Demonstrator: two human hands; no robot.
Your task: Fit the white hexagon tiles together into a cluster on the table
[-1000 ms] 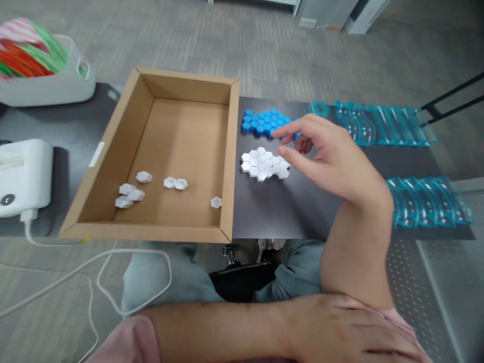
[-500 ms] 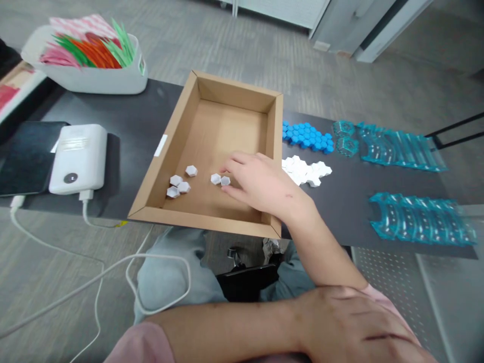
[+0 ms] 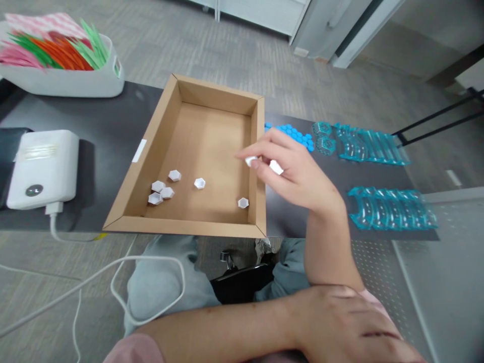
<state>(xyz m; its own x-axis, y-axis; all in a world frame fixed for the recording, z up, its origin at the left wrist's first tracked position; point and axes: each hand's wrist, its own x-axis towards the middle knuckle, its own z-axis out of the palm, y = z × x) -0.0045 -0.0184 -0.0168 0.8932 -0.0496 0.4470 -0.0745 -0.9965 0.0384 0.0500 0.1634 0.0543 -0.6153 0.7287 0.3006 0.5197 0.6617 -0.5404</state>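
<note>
Over the box's (image 3: 206, 151) right wall, the right hand (image 3: 298, 174) pinched a white hexagon (image 3: 251, 161) in its fingertips; the left hand (image 3: 348, 327) lay flat on the right elbow.

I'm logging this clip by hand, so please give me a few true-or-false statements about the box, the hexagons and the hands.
1. The right hand pinches a white hexagon above the box. True.
2. The box holds blue hexagons. False: the loose pieces in it are white.
3. The left hand rests on the right arm. True.
4. The teal pieces lie left of the box. False: they lie to its right.
</note>
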